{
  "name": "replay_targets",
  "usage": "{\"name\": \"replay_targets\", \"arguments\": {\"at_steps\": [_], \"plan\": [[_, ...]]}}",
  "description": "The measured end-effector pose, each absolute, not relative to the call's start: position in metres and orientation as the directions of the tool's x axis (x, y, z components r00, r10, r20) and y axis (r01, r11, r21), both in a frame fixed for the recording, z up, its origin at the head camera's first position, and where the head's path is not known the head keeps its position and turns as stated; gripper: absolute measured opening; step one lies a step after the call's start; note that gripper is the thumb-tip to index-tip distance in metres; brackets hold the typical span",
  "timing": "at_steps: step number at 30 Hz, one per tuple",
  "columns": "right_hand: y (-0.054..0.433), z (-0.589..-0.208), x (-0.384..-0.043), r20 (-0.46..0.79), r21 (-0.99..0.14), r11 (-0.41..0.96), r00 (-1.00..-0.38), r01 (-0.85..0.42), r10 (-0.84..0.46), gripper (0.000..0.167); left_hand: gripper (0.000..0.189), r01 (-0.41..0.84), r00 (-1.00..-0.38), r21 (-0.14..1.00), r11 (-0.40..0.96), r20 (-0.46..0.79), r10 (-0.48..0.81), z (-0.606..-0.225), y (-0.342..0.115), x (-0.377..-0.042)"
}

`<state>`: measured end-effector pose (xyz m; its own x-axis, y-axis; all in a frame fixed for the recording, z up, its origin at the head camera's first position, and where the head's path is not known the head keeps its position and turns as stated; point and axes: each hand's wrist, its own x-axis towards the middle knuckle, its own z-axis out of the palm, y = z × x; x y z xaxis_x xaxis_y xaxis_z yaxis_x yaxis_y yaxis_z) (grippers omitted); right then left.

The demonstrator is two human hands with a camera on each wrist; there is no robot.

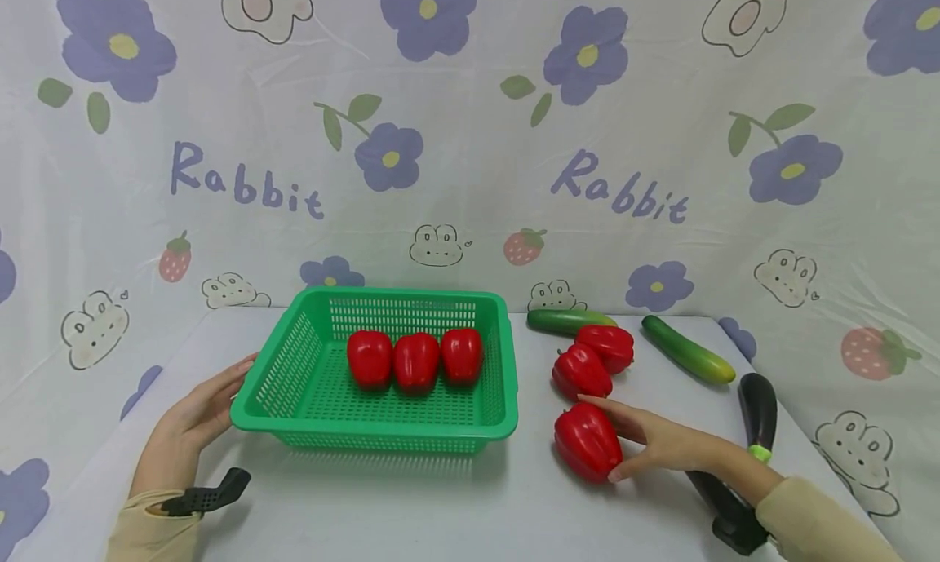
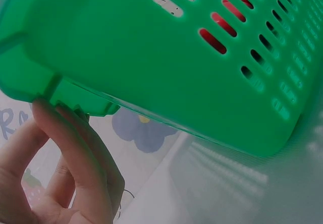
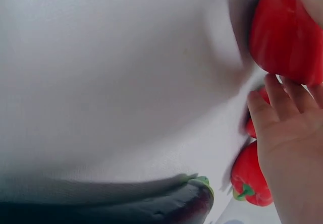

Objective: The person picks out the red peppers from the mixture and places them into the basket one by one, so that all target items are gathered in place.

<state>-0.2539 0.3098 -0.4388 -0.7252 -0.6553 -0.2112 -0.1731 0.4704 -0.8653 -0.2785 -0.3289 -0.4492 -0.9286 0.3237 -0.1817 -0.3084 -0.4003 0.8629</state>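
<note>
A green basket (image 1: 374, 425) stands on the table with three red bell peppers (image 1: 416, 364) in a row inside. My left hand (image 1: 200, 415) holds the basket's left rim; the left wrist view shows curved fingers (image 2: 81, 153) with their tips at the rim's underside. To the right of the basket, my right hand (image 1: 657, 438) grips a red bell pepper (image 1: 586, 441) lying on its side, thumb at the near end and fingers at the far end. In the right wrist view the same pepper (image 3: 287, 37) sits between thumb and fingers, its upper part cut off by the frame.
Two more red bell peppers (image 1: 583, 373) lie just behind the right hand. Beyond them are a cucumber (image 1: 569, 322) and a second, yellow-tipped cucumber (image 1: 686, 350). An eggplant (image 1: 758, 411) lies at the right table edge, another dark one partly under the right forearm. A printed cloth (image 1: 470, 211) hangs behind.
</note>
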Motion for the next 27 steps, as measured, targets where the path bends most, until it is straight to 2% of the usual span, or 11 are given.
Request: {"name": "replay_targets", "arguments": {"at_steps": [14,27], "plan": [[0.295,-0.442,-0.259,-0.099,-0.863,0.462,-0.828,-0.205,-0.551,0.084,0.032,-0.318,-0.929,0.845,-0.43,-0.187,0.32,-0.449,-0.329,-0.277],[0.284,-0.424,-0.262,0.007,-0.868,0.422,-0.855,-0.262,-0.518,0.083,0.033,-0.322,-0.929,0.844,-0.429,-0.196,0.313,-0.449,-0.326,-0.278]]}}
